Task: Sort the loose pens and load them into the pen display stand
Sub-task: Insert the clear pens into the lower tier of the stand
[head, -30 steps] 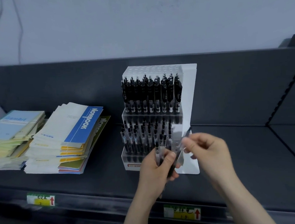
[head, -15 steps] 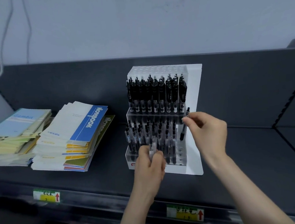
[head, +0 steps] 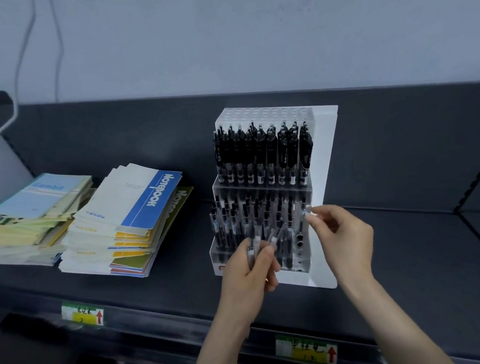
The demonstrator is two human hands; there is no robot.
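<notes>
A clear tiered pen display stand (head: 327, 152) with a white backing stands on the dark shelf. Its upper tier holds a row of black pens (head: 262, 151); the lower tiers hold several clear-barrelled pens (head: 236, 219). My left hand (head: 251, 270) grips a small bundle of loose clear pens (head: 262, 241) in front of the stand's lower tier. My right hand (head: 342, 237) pinches the top of a single pen (head: 304, 214) at the right end of the middle tier, its tip down among the slots.
Two stacks of notebooks (head: 124, 219) (head: 34, 209) lie on the shelf left of the stand. The dark shelf (head: 425, 253) runs on to the right. Price labels (head: 306, 349) (head: 82, 312) sit on the shelf's front rail. A cable (head: 20, 70) hangs on the wall at the left.
My right hand drew one pen from the bundle, lifted it to the stand's right side, then lowered it into the middle tier. My left hand stayed low with the bundle.
</notes>
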